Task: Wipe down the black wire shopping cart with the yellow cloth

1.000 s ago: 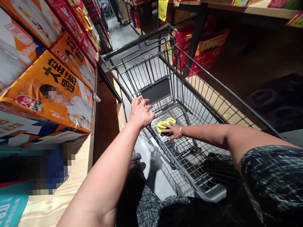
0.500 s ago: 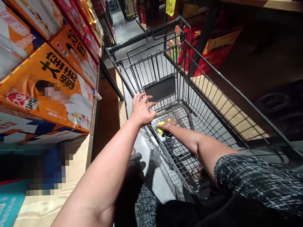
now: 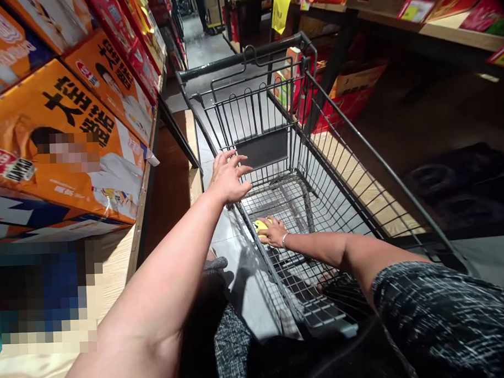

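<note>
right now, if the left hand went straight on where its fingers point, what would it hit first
Probably the dark panel on the shopping cart: it lies just past the left hand in this view. Depth is unclear from one camera, so the hand might pass above it instead.

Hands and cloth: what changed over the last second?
The right hand moved the yellow cloth down and left in the picture, away from the cart handle; less cloth shows now. No visible release. The left hand stayed by the cart's left-side rim, fingers spread.
</note>
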### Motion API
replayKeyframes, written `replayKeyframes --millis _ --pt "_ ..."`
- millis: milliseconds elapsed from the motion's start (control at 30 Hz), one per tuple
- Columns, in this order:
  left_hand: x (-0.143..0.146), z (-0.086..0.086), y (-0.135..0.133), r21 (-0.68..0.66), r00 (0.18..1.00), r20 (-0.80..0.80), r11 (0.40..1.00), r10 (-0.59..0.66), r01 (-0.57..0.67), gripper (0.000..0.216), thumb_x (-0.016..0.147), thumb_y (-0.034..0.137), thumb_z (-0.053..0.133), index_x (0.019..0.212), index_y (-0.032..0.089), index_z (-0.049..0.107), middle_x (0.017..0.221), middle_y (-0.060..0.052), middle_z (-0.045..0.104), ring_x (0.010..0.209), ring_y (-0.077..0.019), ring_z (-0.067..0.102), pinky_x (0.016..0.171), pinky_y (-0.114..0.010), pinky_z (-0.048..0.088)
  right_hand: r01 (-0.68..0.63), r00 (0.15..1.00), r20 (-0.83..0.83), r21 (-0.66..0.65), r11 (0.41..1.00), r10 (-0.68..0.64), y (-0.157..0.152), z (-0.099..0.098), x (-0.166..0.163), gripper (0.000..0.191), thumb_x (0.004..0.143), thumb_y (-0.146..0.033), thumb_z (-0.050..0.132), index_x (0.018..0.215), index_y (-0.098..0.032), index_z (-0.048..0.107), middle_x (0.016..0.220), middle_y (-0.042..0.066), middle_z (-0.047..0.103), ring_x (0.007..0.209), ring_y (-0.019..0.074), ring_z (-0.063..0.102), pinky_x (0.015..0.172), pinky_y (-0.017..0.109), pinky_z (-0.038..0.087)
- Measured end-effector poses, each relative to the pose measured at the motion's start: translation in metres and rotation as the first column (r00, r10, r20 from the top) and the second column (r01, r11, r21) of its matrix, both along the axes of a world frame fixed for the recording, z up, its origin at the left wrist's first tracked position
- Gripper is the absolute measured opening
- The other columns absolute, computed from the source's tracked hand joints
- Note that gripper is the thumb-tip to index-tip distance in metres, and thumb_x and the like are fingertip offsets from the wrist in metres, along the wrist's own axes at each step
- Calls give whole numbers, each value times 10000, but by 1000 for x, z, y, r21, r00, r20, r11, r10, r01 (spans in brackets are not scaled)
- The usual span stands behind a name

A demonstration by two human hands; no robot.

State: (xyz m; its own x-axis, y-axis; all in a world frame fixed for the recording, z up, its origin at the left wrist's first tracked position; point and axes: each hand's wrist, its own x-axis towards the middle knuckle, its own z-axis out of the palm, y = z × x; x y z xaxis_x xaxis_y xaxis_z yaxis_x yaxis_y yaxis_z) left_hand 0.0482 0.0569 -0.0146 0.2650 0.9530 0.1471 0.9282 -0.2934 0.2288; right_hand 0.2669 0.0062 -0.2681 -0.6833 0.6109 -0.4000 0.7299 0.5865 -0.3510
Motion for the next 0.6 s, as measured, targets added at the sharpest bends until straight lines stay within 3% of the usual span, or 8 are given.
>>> replayKeyframes --millis 100,167,233,400,533,600 --pt "-1 0 0 -4 1000 -6 1000 -6 6 484 727 291 619 1179 301 791 1463 10 616 1504 -338 341 1309 -564 166 3 1000 -18 -10 1000 -3 10 2 -7 282 949 -445 552 1127 -434 772 1603 -50 437 1380 360 414 1032 539 457" --pt "-1 0 0 -5 1000 1 1000 -7 7 486 732 296 615 1186 295 789 1465 6 613 1504 -340 337 1313 -560 156 6 999 -39 -19 1000 -7 27 4 11 266 920 -313 590 1075 -408 784 1542 -55 486 1309 301 466 1078 467 441" --pt "-1 0 0 -7 1000 15 1000 -3 3 482 738 301 608 1185 292 790 1460 4 614 1505 -343 334 1319 -561 137 108 994 -13 5 994 -108 50 7 45 289 898 -246 612 1115 -359 765 1524 -4 488 1269 294 485 1078 437 444" --pt "1 -1 0 7 999 43 1000 -14 13 487 738 294 602 1188 280 789 1454 -4 616 1504 -351 333 1318 -569 133 450 871 99 226 864 -480 98 13 116 688 816 -214 693 1470 -193 480 1572 208 347 1217 360 510 974 460 496" --pt "-3 -1 4 -9 999 39 1000 -21 21 500 729 278 600 1194 287 781 1461 -5 607 1503 -361 330 1308 -594 141 593 747 172 263 761 -642 98 10 109 623 829 -229 641 1436 -207 504 1517 200 393 1220 373 517 912 430 517" --pt "-7 0 7 -21 999 40 999 -28 29 511 722 274 601 1202 283 777 1468 -13 595 1504 -364 321 1306 -593 146 564 770 201 230 793 -606 92 9 97 584 845 -237 600 1424 -254 528 1441 182 466 1190 371 533 877 435 526"
